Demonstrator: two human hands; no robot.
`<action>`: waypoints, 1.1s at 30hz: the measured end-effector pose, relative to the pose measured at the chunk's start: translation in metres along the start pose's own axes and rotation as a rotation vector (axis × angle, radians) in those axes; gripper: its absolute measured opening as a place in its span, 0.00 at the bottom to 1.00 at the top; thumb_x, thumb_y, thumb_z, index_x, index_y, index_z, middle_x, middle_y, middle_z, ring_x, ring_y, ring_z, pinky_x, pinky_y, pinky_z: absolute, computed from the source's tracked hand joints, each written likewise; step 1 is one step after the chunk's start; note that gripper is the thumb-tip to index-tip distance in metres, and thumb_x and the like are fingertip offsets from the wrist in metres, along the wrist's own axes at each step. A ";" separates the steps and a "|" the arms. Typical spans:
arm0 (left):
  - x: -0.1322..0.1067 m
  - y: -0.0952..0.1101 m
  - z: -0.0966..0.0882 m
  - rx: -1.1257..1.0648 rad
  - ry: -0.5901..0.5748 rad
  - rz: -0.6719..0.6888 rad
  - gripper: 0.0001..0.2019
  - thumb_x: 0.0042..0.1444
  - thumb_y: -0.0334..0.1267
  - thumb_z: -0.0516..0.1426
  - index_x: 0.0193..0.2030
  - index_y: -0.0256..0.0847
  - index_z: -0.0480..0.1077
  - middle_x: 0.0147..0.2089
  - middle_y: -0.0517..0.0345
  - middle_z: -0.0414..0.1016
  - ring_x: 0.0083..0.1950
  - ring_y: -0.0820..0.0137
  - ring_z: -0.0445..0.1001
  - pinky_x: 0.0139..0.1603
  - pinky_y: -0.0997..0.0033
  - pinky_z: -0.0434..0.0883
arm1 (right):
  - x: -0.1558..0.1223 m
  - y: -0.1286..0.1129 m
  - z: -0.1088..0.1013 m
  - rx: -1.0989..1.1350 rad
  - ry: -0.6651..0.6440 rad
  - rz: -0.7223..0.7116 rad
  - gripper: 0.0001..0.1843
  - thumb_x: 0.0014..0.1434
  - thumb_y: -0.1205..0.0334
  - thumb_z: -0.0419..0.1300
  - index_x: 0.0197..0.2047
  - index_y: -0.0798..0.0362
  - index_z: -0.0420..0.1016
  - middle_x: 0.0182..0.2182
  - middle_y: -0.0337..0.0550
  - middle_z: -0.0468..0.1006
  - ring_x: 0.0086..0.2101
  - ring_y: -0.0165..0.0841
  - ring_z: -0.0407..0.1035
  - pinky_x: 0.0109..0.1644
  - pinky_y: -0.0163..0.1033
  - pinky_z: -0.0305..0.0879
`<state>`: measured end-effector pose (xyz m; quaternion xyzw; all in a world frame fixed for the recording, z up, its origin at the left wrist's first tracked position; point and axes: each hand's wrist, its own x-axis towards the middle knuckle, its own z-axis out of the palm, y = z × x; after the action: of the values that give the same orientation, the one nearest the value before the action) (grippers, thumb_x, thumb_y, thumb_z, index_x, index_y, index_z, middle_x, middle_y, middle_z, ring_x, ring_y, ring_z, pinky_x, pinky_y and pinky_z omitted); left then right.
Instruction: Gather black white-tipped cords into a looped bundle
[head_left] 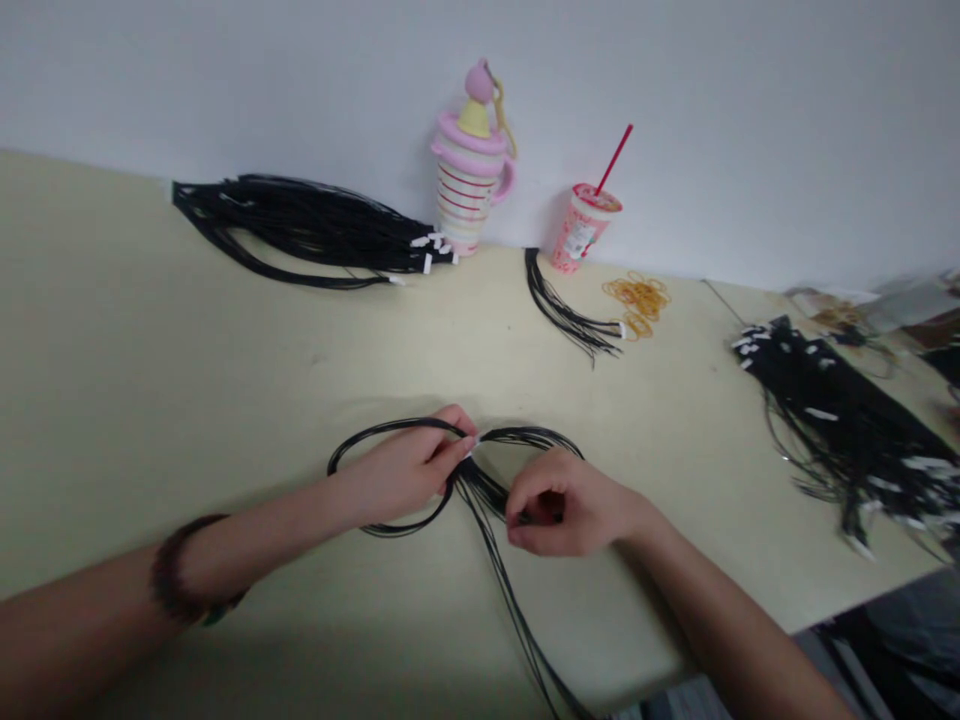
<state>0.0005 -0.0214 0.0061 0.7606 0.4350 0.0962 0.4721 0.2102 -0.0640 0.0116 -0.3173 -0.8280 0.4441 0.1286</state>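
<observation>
A looped bundle of thin black cables with a white connector lies over the near middle of the table. My left hand pinches it by the white connector, and one cable loop passes round that hand. To the right, my right hand is closed, thumb against forefinger, on the black strands that fan out from the connector. Several loose strands trail down past the table's front edge. The exact grip inside my right fingers is partly hidden.
A large black cable bundle lies by the wall, near a pink-lidded cup. Further right are a drink cup with a straw, a small cable bundle, yellow rubber bands and a heap of black cables.
</observation>
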 end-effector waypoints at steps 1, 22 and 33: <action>0.000 0.000 0.000 0.003 0.006 0.003 0.12 0.59 0.46 0.42 0.38 0.43 0.59 0.25 0.65 0.60 0.26 0.75 0.61 0.28 0.77 0.57 | 0.001 -0.002 0.002 -0.054 0.027 -0.006 0.10 0.52 0.61 0.56 0.27 0.59 0.71 0.17 0.34 0.61 0.20 0.19 0.53 0.25 0.27 0.50; -0.001 0.003 -0.002 -0.018 -0.019 -0.019 0.12 0.59 0.46 0.42 0.39 0.42 0.60 0.25 0.65 0.60 0.26 0.75 0.63 0.28 0.76 0.59 | -0.017 -0.022 -0.018 0.867 0.255 0.046 0.04 0.54 0.64 0.54 0.34 0.55 0.63 0.22 0.37 0.74 0.16 0.20 0.65 0.18 0.24 0.59; -0.002 0.001 -0.002 0.010 0.017 0.003 0.14 0.59 0.46 0.42 0.38 0.41 0.61 0.23 0.64 0.60 0.24 0.75 0.63 0.28 0.76 0.59 | -0.055 -0.011 -0.068 0.674 1.113 -0.224 0.10 0.48 0.46 0.59 0.27 0.43 0.71 0.16 0.30 0.54 0.14 0.17 0.29 0.12 0.27 0.34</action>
<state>-0.0006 -0.0220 0.0084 0.7628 0.4383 0.1014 0.4645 0.2813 -0.0591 0.0630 -0.3539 -0.4815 0.4326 0.6751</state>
